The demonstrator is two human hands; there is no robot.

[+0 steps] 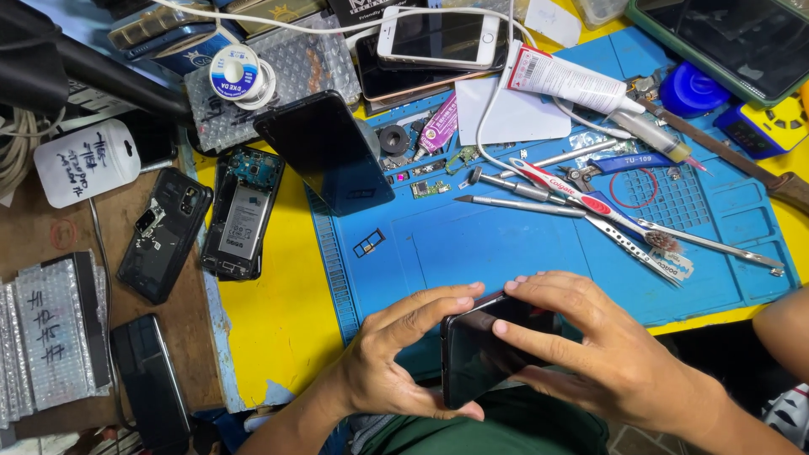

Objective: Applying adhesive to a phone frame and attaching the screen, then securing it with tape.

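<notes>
Phone (489, 354), dark and glossy, sits low at the near edge of the surface (270, 303), held between both hands. That surface is yellow, chipped along its near edge, with a worn brown board (50, 227) on the left and a blue ribbed mat (506, 244) across the middle.

At far left lie bubble-wrap sleeves (46, 345) and a flat black slab (152, 379). Next come a black back cover (164, 232) and an opened handset (240, 211) showing its pale battery. A solder spool (236, 74) rests on more bubble wrap, beside a tilted black screen (329, 152).

Left hand (396, 354) has its grip closed on the phone's left edge, thumb beneath. Right hand (607, 354) grips the phone's top and right side, fingers spread over the glass.

Further right lie a white tube (573, 82), metal tweezers (514, 202) and a toothbrush (590, 198).
</notes>
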